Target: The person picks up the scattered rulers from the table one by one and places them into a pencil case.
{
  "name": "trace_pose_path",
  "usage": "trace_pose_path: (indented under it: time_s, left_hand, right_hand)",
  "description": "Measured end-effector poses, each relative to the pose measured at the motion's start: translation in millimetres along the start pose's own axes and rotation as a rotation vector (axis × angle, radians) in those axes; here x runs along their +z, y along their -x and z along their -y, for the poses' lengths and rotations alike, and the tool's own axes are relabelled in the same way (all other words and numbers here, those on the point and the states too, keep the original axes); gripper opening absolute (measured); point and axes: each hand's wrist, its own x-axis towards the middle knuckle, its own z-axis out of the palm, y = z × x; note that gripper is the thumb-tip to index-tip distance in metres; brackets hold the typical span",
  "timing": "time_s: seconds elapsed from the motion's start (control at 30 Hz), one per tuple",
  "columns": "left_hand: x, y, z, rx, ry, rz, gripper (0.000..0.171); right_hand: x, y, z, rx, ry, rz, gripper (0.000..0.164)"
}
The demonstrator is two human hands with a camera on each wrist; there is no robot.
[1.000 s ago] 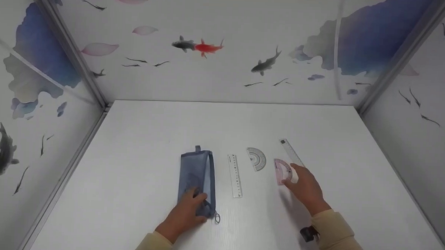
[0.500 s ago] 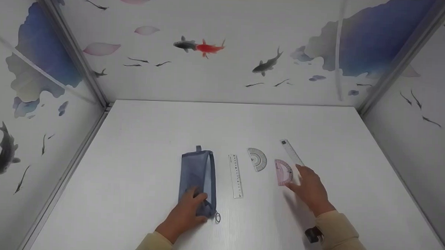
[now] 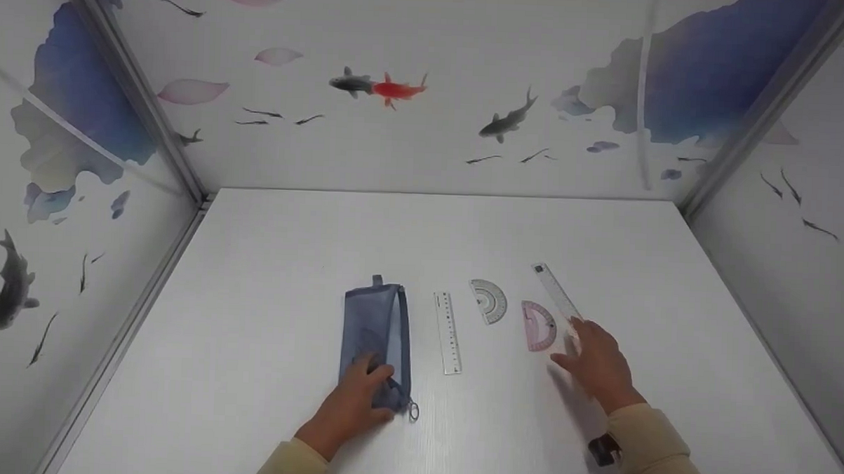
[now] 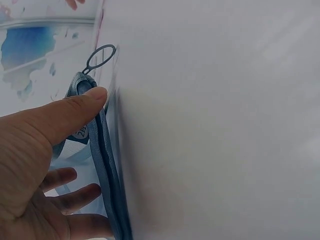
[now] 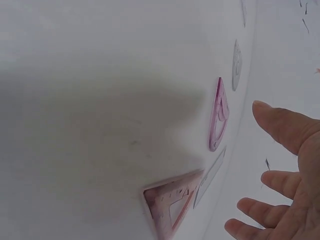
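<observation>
A blue mesh zip pouch (image 3: 366, 319) lies on the white table, its zip side gaping. My left hand (image 3: 349, 406) rests on its near end; in the left wrist view the thumb (image 4: 75, 112) lies on the zip edge below the ring pull (image 4: 101, 57), the other fingers spread over the mesh. My right hand (image 3: 600, 362) hovers with parted fingers beside the near end of a clear ruler (image 3: 555, 289). In the right wrist view nothing is between its fingers. A reddish set square (image 5: 162, 200), hidden under that hand in the head view, lies by the ruler.
A pink protractor (image 3: 538, 327) lies left of the right hand. Farther left are a clear protractor (image 3: 488, 302) and a second clear ruler (image 3: 447, 334), the latter beside the pouch. Printed walls (image 3: 425, 160) enclose the table at the back and sides.
My right hand has drawn away from the pink protractor, moving right and slightly nearer to me. The protractor stays on the table. My left hand keeps its place on the pouch.
</observation>
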Motion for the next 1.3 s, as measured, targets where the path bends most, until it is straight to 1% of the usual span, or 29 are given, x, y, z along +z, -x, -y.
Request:
trace_pose_path:
  time_s: [0.23, 0.47, 0.63, 0.77, 0.93, 1.17, 1.3]
  left_hand:
    - [-0.3, 0.0, 0.0, 0.002, 0.011, 0.0, 0.063]
    - [0.9, 0.2, 0.2, -0.049, 0.025, 0.02, 0.065]
    - [1.0, 0.3, 0.0, -0.042, 0.025, 0.02, 0.065]
    - [1.0, 0.0, 0.5, -0.032, 0.024, 0.014, 0.064]
    - [1.0, -1.1, 1.4, -0.039, 0.017, 0.012, 0.065]
    - [1.6, -1.3, 1.8, -0.037, 0.01, 0.01, 0.064]
    - [1.4, -0.9, 1.7, -0.044, 0.026, 0.013, 0.064]
  right_hand:
    - [-2, 1, -6, 0.017, 0.002, 0.023, 0.075]
    - [-5, 5, -11, 0.043, 0.009, 0.062, 0.077]
    - [-6, 6, -16, 0.055, 0.012, 0.066, 0.076]
    - [-6, 6, -20, 0.087, 0.005, 0.086, 0.077]
    - [-6, 5, -24, 0.122, -0.016, 0.109, 0.077]
    - [-7, 6, -29, 0.106, -0.009, 0.114, 0.074]
    - [-6, 5, -32, 0.115, -0.002, 0.133, 0.073]
